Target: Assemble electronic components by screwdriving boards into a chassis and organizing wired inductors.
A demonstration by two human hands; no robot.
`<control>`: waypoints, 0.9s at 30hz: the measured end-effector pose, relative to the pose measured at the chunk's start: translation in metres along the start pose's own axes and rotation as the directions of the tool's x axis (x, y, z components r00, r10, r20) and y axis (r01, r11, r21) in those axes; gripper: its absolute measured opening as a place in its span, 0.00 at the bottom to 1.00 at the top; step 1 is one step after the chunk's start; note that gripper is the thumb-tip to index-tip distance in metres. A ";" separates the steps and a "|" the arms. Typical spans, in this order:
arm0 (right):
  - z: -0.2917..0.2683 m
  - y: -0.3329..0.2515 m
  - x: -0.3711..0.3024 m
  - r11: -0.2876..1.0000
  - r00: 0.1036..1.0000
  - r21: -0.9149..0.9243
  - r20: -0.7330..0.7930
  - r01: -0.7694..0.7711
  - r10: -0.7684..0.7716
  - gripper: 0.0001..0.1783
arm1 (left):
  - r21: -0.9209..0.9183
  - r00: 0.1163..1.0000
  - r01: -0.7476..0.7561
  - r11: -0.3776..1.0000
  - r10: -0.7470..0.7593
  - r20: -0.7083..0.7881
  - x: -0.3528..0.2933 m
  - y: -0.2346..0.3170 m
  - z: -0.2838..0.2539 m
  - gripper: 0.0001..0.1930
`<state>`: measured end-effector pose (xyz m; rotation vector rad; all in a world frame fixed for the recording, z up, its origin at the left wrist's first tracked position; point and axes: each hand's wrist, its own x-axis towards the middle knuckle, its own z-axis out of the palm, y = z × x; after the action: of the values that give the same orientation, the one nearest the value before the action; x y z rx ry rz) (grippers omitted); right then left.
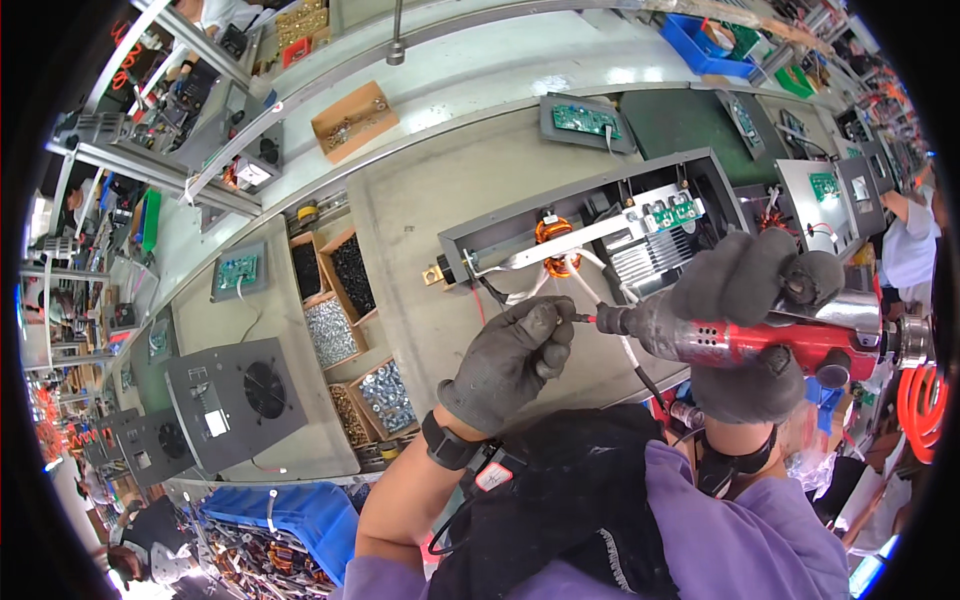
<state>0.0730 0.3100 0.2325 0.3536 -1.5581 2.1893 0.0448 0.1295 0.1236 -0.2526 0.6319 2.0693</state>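
My right hand (748,330), in a dark grey glove, is wrapped round a red power screwdriver (690,342) held level, its bit aimed left. At the bit's tip, my gloved left hand (508,362) has its fingers pinched together; whatever small thing they may hold is too small to make out. Just beyond both hands lies an open dark grey metal case (515,212). Inside it are a coil wound with orange wire (556,247), a silver finned heat sink (650,262) and a small green circuit board (676,214). White cables run out of the case towards me.
Left of the case, a wooden sorting box (357,323) holds screws and washers. Grey panels, one with a fan (264,389), lie farther left. A cardboard tray (354,122) and a blue bin (706,46) stand at the back. Another person's arm (895,207) shows at right.
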 end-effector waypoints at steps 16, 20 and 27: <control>-0.040 -0.010 -0.003 0.983 0.982 -0.033 -0.067 -0.178 0.176 0.21 | 0.362 0.992 0.128 0.923 -0.119 -0.045 0.022 -0.023 0.018 0.32; -0.082 -0.022 0.001 0.996 0.974 -0.090 -0.225 0.010 -0.030 0.23 | 0.707 0.902 0.090 0.701 0.243 -0.356 0.013 -0.016 -0.018 0.27; -0.147 -0.029 -0.006 1.000 0.999 0.018 -0.044 0.016 -0.015 0.23 | 0.822 0.781 -0.138 -0.553 0.449 0.433 0.076 -0.035 0.033 0.16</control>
<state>0.0981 0.4552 0.2043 0.3199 -1.5078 2.1867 0.0340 0.2177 0.1087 1.0467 2.7750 0.9863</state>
